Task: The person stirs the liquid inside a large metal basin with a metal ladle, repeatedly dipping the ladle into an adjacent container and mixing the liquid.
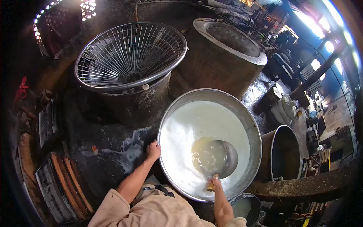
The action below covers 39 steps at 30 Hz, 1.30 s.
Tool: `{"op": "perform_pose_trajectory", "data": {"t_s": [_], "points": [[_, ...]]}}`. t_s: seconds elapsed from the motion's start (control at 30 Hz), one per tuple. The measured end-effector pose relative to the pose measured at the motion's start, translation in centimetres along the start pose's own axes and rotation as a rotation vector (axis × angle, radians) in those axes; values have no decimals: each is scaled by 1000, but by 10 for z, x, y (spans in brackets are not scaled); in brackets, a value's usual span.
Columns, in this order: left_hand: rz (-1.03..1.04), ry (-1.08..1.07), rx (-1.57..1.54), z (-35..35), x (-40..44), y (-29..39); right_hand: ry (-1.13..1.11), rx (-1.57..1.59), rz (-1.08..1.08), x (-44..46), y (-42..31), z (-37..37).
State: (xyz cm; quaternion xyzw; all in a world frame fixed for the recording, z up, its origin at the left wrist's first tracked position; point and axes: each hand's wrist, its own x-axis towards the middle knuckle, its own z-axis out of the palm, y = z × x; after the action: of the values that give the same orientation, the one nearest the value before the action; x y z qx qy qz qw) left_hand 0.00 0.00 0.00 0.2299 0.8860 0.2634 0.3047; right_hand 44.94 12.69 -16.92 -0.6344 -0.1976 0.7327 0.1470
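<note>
A large round metal vat (254, 125) stands in front of me, holding milky white liquid (211, 113). My left hand (153, 150) grips the vat's rim on its left side. In my right hand (216, 184) is the short wooden handle of a wide metal ladle (231, 159). The ladle's bowl lies tilted in the liquid, partly under the surface. Clearer yellowish liquid (207, 156) with some white bits shows in and beside the bowl. White froth covers the left part of the surface.
A conical metal-bar basket (130, 81) rests on a dark drum (136, 108) at upper left. Behind the vat stands a big round tub (211, 56). An open metal barrel (267, 151) is at right, a bucket (257, 212) below. Wooden slats (70, 181) lie at lower left.
</note>
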Motion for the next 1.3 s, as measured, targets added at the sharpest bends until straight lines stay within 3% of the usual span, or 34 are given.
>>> {"op": "perform_pose_trajectory", "data": {"t_s": [0.07,0.1,0.17,0.23,0.33,0.37,0.43,0.53,0.6,0.67,0.73,0.8,0.83,0.9,0.93,1.03,1.3], "points": [[42,49,-10,-13,13,6,39,-60,-121,-22,-24,7],[46,43,-19,3,-10,-1,47,-63,-127,-48,-24,-24],[67,102,-47,17,-3,-11,340,-312,-184,-74,-46,-44],[42,92,-77,11,-19,2,420,-443,-315,-52,-55,-105],[48,81,-88,4,-24,6,803,-616,-625,-80,-88,-129],[50,76,-90,6,-22,3,925,-713,-714,-96,-100,-133],[80,43,-31,8,-8,-7,1048,-777,-665,-177,-145,-80],[108,-26,-117,5,7,-18,1018,-850,-812,-168,-176,-98],[89,-92,-209,-4,10,-17,629,-498,-893,-224,-208,-20],[76,-169,-242,-15,16,-13,515,-391,-934,-209,-226,16],[103,-219,-264,-19,32,-14,671,-744,-908,-224,-244,89],[145,-201,-310,-3,61,-24,712,-905,-1121,-192,-254,138],[279,-124,-253,-5,67,-22,726,-1134,-1102,-184,-264,171],[280,-158,-302,-14,72,-8,695,-1324,-1048,-158,-274,225],[379,-138,-259,-6,83,-14,672,-1330,-1007,-152,-275,253],[311,-326,-109,-32,72,7,623,-1345,-830,-126,-270,313],[330,-373,49,-43,72,18,561,-1424,-673,-69,-230,352]]}}
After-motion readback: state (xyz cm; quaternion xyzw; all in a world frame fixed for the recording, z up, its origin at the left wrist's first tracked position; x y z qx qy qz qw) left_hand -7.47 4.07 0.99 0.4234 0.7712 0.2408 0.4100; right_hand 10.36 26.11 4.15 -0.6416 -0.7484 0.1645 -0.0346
